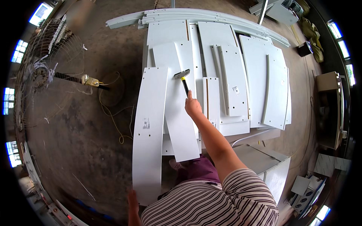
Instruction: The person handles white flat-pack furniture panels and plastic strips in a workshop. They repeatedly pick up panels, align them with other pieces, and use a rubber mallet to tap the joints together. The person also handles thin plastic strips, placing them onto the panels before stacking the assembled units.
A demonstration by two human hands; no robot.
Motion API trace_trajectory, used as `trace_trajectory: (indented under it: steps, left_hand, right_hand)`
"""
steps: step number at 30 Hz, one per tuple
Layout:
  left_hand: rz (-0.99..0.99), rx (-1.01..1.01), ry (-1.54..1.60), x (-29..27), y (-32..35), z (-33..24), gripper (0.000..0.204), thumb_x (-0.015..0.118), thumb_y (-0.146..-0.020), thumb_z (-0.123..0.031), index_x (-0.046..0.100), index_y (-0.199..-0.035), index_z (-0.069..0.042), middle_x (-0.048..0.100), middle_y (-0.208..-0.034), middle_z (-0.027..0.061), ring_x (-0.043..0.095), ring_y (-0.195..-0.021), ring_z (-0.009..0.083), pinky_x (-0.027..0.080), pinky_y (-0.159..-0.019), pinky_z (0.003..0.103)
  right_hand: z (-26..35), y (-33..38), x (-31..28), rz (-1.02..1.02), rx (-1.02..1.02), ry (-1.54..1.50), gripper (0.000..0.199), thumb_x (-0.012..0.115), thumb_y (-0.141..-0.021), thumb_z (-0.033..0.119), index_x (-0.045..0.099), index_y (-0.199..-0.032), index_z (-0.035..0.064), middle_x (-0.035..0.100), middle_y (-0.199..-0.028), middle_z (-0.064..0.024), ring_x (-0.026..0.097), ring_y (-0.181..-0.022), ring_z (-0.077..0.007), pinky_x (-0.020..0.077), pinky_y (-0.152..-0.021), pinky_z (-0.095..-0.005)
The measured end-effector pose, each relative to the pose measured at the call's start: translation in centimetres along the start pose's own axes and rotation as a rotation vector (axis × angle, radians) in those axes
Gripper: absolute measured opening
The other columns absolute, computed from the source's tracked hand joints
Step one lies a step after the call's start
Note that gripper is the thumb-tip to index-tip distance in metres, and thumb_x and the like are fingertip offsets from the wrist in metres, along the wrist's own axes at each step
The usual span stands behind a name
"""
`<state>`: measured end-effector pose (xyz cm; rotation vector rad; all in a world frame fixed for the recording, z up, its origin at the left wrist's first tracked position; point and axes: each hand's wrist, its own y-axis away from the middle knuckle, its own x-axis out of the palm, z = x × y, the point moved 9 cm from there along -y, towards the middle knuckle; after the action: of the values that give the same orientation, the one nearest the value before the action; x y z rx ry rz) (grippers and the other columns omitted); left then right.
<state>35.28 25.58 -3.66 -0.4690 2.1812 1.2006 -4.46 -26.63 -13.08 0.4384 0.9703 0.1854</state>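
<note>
Long, flat white board with tiny dark holes (151,141) lies left of the middle, on top of a pile of other boards, and its near end sticks out toward us. Starting from the far left, we see a big round fan with a thin wire cage (40,77), and a thin yellow cord (107,109) curls on the brown floor (75,139). Next, we have our left hand (133,205) at the near left corner of that long board, touching its edge, but we cannot tell how its fingers are bent. Just right of the long board, a slanting flat white board (179,124) lies in the pile. Over it, we hold a tool with a black handle, a yellow ring and a silver metal head (183,78). Our right hand (193,106) has its fingers wrapped around the handle, with one finger pointing along it. We cannot tell if the metal head touches the boards. Further right, we see a narrow white board with a small paper label (230,81) on a wider one, then a big white box (277,173) lower down, near our striped sleeve (249,188).
</note>
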Motion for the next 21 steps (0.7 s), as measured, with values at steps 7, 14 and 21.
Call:
trace_trajectory:
  steps: [7, 14, 21]
  left_hand:
    - [-0.061, 0.263, -0.477, -0.2, 2.4, 3.7, 0.045, 0.044, -0.097, -0.037, 0.058, -0.101, 0.005, 0.061, -0.089, 0.0150, 0.054, -0.079, 0.0228, 0.044, -0.070, 0.041]
    - [0.064, -0.138, -0.137, 1.2, 3.1, 0.1, 0.050, 0.043, -0.098, -0.041, 0.058, -0.102, 0.007, 0.063, -0.092, 0.0155, 0.056, -0.080, 0.0252, 0.044, -0.072, 0.040]
    - [0.229, -0.475, 0.076, 4.0, 4.7, -4.4, 0.055, 0.041, -0.098, -0.044, 0.059, -0.104, 0.008, 0.065, -0.094, 0.0160, 0.058, -0.081, 0.0276, 0.044, -0.074, 0.040]
  right_hand:
    - [2.9, -7.2, -1.5, -0.032, -0.017, 0.001, 0.054, 0.043, -0.094, 0.026, 0.024, -0.143, 0.0119, 0.063, -0.089, -0.0243, 0.063, -0.083, -0.0407, 0.0509, -0.072, -0.0497]
    - [5.0, -20.3, -2.6, -0.123, -0.026, -0.023, 0.046, 0.043, -0.093, 0.024, 0.035, -0.135, 0.0086, 0.064, -0.084, -0.0222, 0.066, -0.068, -0.0346, 0.0544, -0.061, -0.0445]
    - [8.4, -14.6, -8.4, -0.097, -0.028, -0.618, 0.039, 0.046, -0.093, 0.021, 0.039, -0.129, 0.0078, 0.056, -0.062, -0.0132, 0.055, -0.043, -0.0227, 0.0474, -0.041, -0.0357]
